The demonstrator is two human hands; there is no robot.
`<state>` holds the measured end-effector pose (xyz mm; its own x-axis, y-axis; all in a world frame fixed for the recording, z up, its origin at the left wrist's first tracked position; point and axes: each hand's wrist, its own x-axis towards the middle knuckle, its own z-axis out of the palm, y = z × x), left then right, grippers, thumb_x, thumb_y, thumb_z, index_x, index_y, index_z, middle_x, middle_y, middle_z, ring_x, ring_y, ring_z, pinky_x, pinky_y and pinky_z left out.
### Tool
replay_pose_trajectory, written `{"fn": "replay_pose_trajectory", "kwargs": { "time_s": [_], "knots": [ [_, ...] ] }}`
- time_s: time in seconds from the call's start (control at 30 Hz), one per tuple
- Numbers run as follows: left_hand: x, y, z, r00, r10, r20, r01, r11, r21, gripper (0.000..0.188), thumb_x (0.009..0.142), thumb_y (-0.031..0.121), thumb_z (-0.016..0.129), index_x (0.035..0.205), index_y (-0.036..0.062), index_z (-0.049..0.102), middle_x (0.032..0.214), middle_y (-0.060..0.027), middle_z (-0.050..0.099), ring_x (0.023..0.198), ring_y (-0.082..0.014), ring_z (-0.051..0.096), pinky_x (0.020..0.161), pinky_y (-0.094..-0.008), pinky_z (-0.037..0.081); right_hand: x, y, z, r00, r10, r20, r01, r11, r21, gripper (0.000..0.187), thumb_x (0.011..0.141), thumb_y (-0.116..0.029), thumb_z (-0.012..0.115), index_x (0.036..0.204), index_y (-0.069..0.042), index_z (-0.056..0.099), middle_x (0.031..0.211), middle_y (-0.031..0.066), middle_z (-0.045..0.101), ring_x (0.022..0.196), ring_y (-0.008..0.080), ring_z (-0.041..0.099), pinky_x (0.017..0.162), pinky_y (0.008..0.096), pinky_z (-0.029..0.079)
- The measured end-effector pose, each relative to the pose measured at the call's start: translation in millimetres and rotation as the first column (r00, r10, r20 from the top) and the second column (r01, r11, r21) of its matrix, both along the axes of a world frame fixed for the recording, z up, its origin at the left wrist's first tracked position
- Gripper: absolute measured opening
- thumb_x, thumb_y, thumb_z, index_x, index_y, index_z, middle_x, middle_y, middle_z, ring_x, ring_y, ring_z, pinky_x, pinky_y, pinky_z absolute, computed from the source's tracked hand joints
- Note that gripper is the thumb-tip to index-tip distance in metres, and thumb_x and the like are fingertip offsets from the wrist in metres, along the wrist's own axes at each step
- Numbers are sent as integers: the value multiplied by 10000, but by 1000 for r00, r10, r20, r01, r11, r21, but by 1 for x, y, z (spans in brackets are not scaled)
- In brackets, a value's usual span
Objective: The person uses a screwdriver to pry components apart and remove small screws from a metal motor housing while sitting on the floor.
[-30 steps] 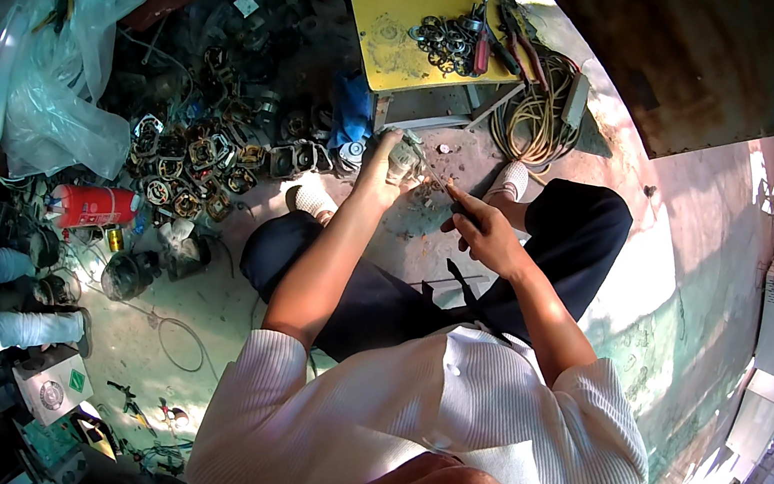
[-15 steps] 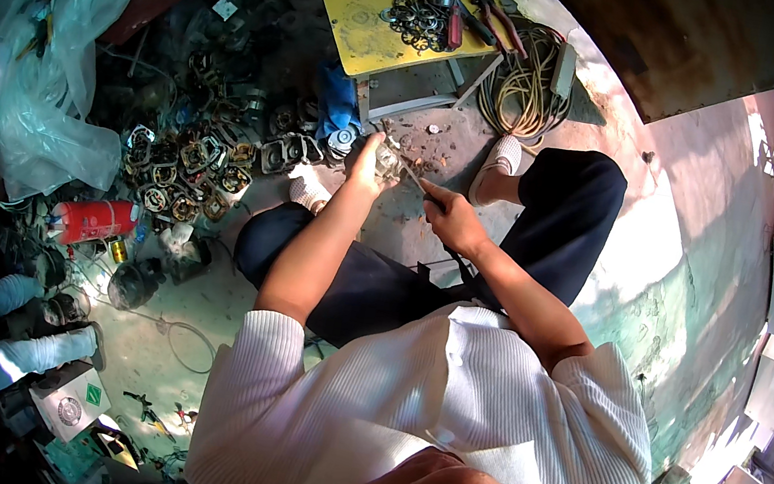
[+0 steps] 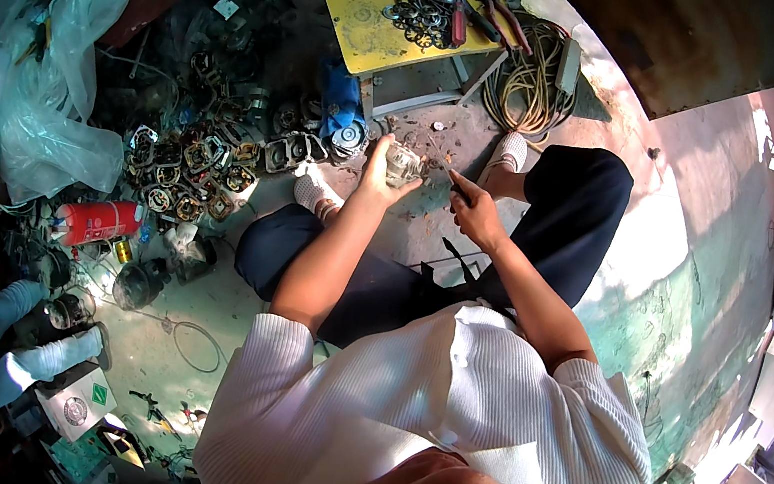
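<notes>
My left hand (image 3: 379,177) grips a pale grey metal part (image 3: 404,164), roughly cylindrical, that looks like a small motor housing; its exact kind is too small to tell. The fingers and thumb wrap round its sides. To the right, my right hand (image 3: 477,220) is closed round the dark handle of a thin-shafted tool, seemingly a screwdriver (image 3: 459,191). Its shaft points up and left past the part, apparently apart from it. Both hands are above the floor, in front of my knees.
Beyond my hands stands a low yellow table (image 3: 349,33) bearing metal rings (image 3: 420,19), pliers and a red-handled tool. Coiled cable (image 3: 527,92) lies beside it. Motor parts (image 3: 201,167) pile up on the left, near a red cylinder (image 3: 98,223). Another person's legs (image 3: 35,356) show lower left.
My left hand has shifted slightly right and turned, showing more of the metal part. My right hand has moved a little right, taking the tool's shaft away from the part.
</notes>
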<state>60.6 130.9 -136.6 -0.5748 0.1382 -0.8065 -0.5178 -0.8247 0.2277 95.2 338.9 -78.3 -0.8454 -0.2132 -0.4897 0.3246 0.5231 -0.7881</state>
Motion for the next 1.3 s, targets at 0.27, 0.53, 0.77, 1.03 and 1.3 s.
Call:
{"fn": "replay_pose_trajectory", "kwargs": {
  "time_s": [0.27, 0.53, 0.77, 1.03, 1.3],
  "knots": [
    [3, -7, 57, 998, -59, -22, 60, 998, 34, 755, 776, 486, 733, 1397, 153, 461, 1420, -125, 498, 1340, -361, 420, 1134, -651, 192, -36, 28, 31, 907, -188, -377, 187, 982, -39, 466, 963, -177, 568, 1414, -121, 463, 1128, 170, 664, 1020, 267, 662, 906, 344, 488],
    [-65, -70, 152, 900, -101, -423, 102, 995, -21, 679, 749, 444, 782, 1321, 179, 529, 1330, -106, 539, 1255, -361, 479, 1059, -740, 216, -191, 20, 77, 637, -61, -769, 223, 969, 107, 453, 880, -108, 597, 1324, -50, 530, 1167, 239, 637, 1112, 372, 616, 920, 392, 491],
    [-94, -107, 150, 885, 167, -435, -37, 956, 292, 672, 752, 450, 767, 1313, 152, 546, 1355, -101, 535, 1274, -335, 456, 1116, -677, 157, -296, -6, 66, 646, 174, -744, 245, 875, 418, 375, 912, -377, 581, 1189, -134, 652, 1108, 184, 660, 1047, 376, 624, 887, 473, 499],
    [-96, -122, 148, 892, 248, -379, -115, 933, 341, 695, 757, 453, 761, 1324, 126, 527, 1369, -101, 522, 1300, -331, 420, 1160, -594, 119, -287, -23, 74, 619, 230, -751, 269, 836, 478, 313, 886, -260, 578, 1136, -103, 681, 1117, 172, 662, 1039, 360, 628, 901, 440, 501],
    [-98, -123, 154, 890, 290, -352, -159, 921, 356, 672, 750, 461, 768, 1281, 111, 553, 1331, -108, 541, 1259, -330, 445, 1162, -572, 130, -276, -73, 96, 798, 237, -554, 162, 801, 576, 441, 878, -497, 574, 1001, -81, 651, 1023, 156, 687, 995, 352, 652, 858, 441, 505]
  ]
}}
